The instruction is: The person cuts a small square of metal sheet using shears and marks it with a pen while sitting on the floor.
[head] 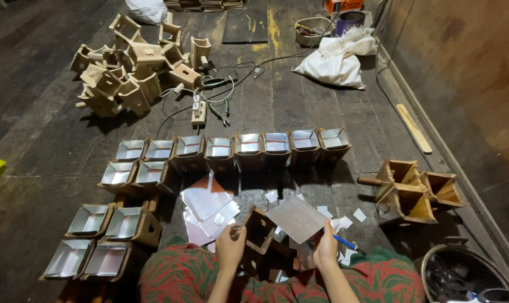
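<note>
Left hand [230, 247] grasps the wooden mould [259, 230]; right hand [326, 251] pinches the foil sheet [296, 218] and a blue pen [344, 243].

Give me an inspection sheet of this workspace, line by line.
Surface: dark plank floor; the person sits on it.
Job's things: left hand grips a wooden mould; right hand holds a silver sheet over it.
Lined moulds: a row and pairs already hold silver liners.
Unlined moulds: a pile far left, a cluster at right.
Clutter: sheet stack, paper scraps, blue pen, wooden stick, white sack, dark pan.
Grippers: both hands closed on their things.
Cables: black and white leads tangled by the pile.
Surroundings: wooden wall at right.
</note>
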